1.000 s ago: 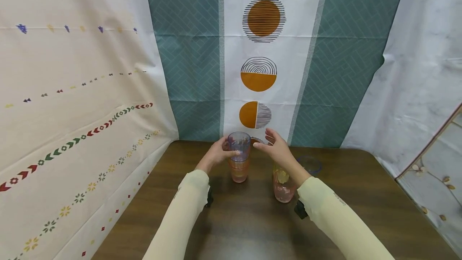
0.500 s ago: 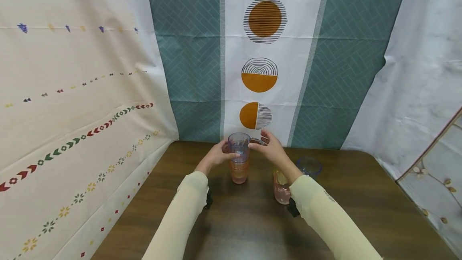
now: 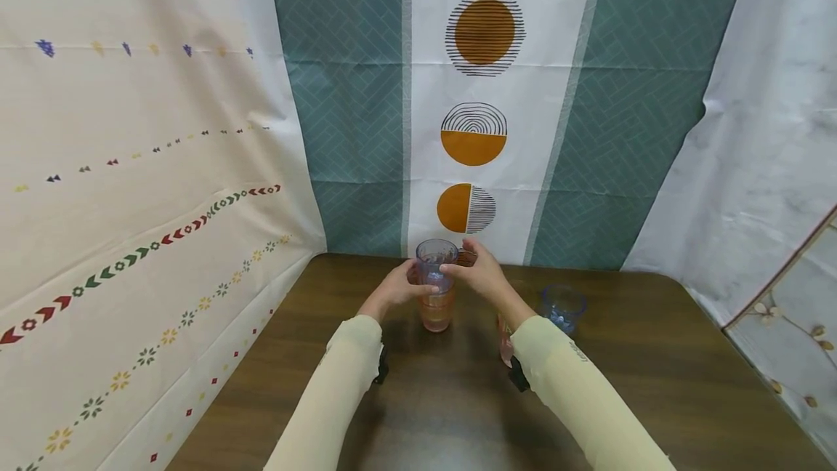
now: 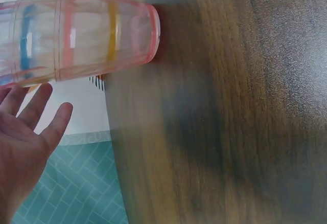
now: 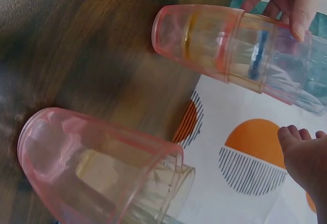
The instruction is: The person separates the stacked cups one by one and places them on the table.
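A tall stack of nested clear plastic cups point(image 3: 437, 315) stands upright on the table, pink at the base and bluish at the top. My left hand point(image 3: 392, 289) holds it from the left, thumb across the front and fingers behind. In the right wrist view that thumb meets the stack point(image 5: 209, 42) near its bluish upper part. My right hand point(image 3: 484, 278) is at the stack's upper right, fingers spread and holding nothing; its thumb overlaps the top cup point(image 3: 428, 254) in the head view. In the right wrist view a gap shows between this hand point(image 5: 309, 165) and the stack.
A pink cup point(image 5: 56, 147) with a yellowish cup point(image 5: 186, 193) nested in it stands right of the stack, partly behind my right forearm in the head view. A blue cup point(image 3: 564, 305) stands farther right on the brown table point(image 3: 445, 413). Patterned cloths point(image 3: 353, 129) hang behind.
My right hand has moved left, closer to the top of the stack. The left hand stays at the stack. More of the blue cup shows as the right forearm has shifted left.
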Demonstrator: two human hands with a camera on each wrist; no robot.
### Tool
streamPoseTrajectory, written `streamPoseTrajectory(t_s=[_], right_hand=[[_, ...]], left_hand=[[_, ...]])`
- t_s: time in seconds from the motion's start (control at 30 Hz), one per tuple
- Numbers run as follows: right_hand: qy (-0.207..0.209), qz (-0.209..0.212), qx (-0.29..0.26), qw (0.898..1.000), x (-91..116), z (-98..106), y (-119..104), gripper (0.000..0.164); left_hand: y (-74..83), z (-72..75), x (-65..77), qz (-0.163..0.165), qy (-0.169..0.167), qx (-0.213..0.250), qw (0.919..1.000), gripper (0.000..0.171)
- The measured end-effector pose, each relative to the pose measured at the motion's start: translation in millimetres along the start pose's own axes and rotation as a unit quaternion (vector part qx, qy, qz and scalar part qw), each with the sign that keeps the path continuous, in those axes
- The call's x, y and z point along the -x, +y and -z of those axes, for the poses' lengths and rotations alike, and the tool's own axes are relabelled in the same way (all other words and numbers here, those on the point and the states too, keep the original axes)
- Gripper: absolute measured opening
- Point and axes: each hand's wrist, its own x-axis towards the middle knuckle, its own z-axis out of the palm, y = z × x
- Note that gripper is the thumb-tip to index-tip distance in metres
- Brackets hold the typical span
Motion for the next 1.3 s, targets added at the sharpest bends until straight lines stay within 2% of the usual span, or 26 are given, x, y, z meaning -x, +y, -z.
streamPoseTrajectory(t_s=[0.13,0.4,0.63,1.0,1.3], right_hand=[[0.007,-0.001,0.018,1.0,-4,-5,5,0.087],[0.004,0.002,0.018,1.0,-8,-15,7,0.089],[0.016,0.0,0.048,0.999,-10,-22,6,0.084],[0.024,-0.009,0.017,1.0,-8,-22,4,0.072],[0.032,-0.001,0.007,0.999,-10,-21,3,0.079]], left_hand=[[-1.5,-1.6,-1.1,0.003,0.004,-0.006,1.0,0.083],[-0.8,-0.7,-0.5,0.008,0.006,-0.028,0.9996,0.08],[-1.3,-0.6,0.2,0.014,0.0,-0.01,0.9999,0.081],[-5.2,-1.8,-1.4,0.008,0.003,0.001,1.0,0.08],[-4.8,-2.1,-1.4,0.002,0.007,0.003,1.0,0.078]])
